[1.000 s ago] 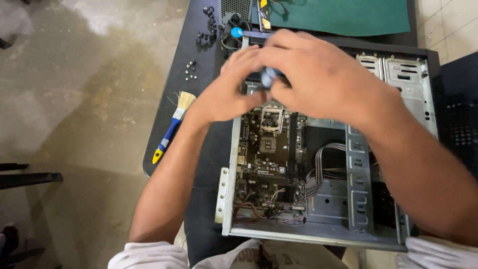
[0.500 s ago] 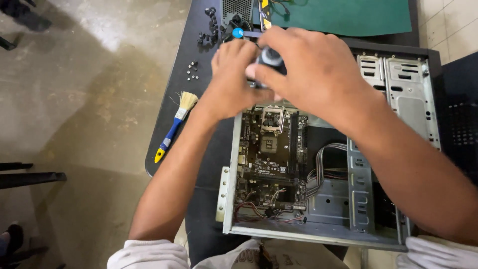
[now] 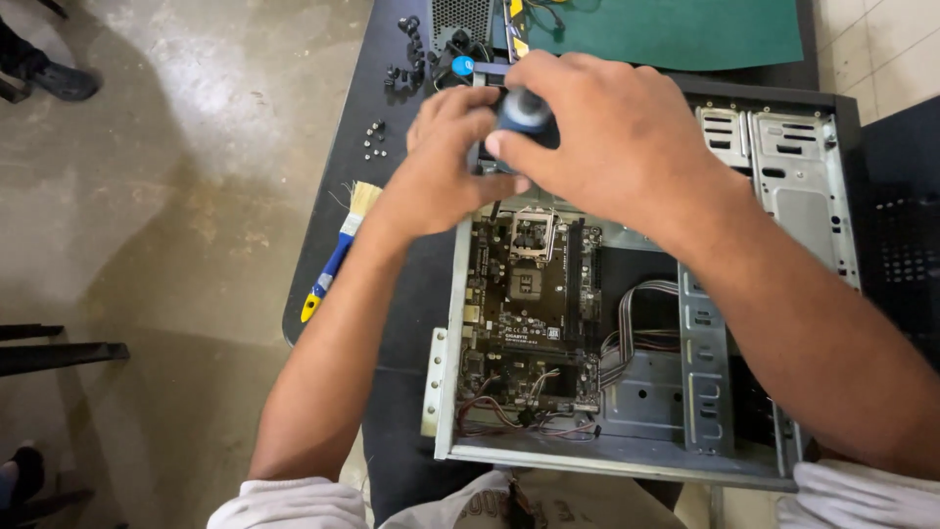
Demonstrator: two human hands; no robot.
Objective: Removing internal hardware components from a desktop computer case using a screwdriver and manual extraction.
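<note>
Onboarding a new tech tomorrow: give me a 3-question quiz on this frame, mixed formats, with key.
1. True or false: the open computer case lies on its side with the motherboard exposed.
2. What lies on the dark table left of the case? A) pliers B) brush with blue and yellow handle C) tape roll
3. Which hand grips the screwdriver handle from above?

Key: 1 true. 2 B. 3 the right hand; the left hand steadies beside it.
</note>
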